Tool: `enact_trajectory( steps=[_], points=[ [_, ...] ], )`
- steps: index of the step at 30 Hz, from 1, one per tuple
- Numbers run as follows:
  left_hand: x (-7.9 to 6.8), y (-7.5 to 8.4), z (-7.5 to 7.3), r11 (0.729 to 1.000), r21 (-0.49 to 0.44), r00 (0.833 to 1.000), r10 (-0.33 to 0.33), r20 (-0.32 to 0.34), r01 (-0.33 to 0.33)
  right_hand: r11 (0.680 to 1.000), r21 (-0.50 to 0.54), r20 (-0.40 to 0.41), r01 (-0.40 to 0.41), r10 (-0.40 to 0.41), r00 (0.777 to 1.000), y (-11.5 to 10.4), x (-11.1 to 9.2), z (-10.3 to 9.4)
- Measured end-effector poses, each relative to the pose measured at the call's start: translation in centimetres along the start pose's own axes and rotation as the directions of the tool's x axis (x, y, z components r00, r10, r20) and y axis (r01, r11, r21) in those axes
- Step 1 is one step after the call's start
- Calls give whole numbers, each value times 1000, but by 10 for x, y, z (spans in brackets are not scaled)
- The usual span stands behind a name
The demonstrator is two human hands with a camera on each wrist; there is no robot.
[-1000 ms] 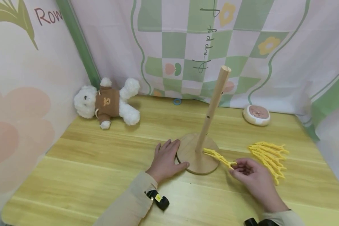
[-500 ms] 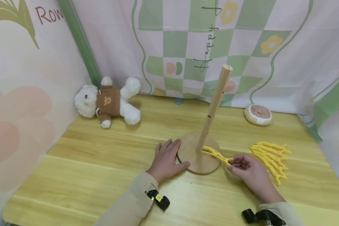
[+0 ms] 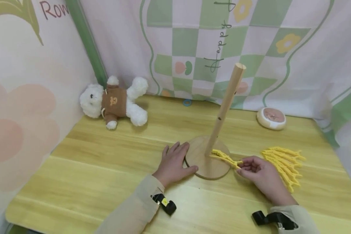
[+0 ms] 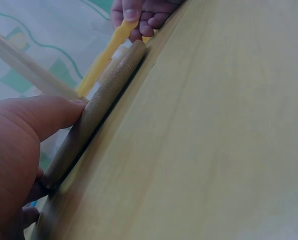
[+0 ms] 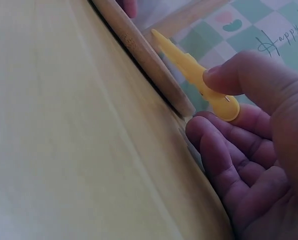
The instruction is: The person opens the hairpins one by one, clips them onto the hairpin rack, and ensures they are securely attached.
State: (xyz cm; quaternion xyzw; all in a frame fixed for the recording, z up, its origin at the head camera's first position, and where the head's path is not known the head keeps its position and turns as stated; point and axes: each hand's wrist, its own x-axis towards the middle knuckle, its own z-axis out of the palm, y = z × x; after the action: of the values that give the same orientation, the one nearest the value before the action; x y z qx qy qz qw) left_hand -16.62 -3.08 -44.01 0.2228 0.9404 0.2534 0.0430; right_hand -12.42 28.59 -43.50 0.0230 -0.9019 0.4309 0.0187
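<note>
A round wooden base (image 3: 197,159) with an upright wooden pole (image 3: 226,104) stands mid-table in the head view. My left hand (image 3: 173,165) rests against the base's left side, fingers and thumb spread along its edge. My right hand (image 3: 261,177) pinches the tail end of a yellow alligator hair clip (image 3: 223,156) between thumb and fingers. The clip's two prongs are parted, and their tips are close to the pole's foot; whether they touch it I cannot tell. In the right wrist view the thumb presses the clip (image 5: 189,67) from above, near the disc's rim (image 5: 149,62).
Several more yellow hair clips (image 3: 283,162) lie fanned beside my right hand. Farther back are a round pink-topped device (image 3: 272,118) and a small blue ring (image 3: 187,102). A white plush toy (image 3: 115,102) lies at the back left. A printed curtain (image 3: 184,42) borders the table.
The right hand has shifted slightly left with the clip, whose prongs have spread and come nearer the pole's foot. The left hand has stayed on the base. The head view has tilted a little.
</note>
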Motion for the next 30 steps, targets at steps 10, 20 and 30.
enact_trajectory(
  steps=[10,20,30],
  points=[
    [7,-1,-3,999,33,1000,16,-7,-16,1000,19,10,16,-16,1000,-7,5,-2],
    [7,-3,7,999,32,1000,16,-20,-15,998,53,9,23,-24,1000,-3,3,-2],
    [3,-1,4,1000,20,1000,-3,-4,4,999,25,19,28,-28,999,1,5,5]
  ],
)
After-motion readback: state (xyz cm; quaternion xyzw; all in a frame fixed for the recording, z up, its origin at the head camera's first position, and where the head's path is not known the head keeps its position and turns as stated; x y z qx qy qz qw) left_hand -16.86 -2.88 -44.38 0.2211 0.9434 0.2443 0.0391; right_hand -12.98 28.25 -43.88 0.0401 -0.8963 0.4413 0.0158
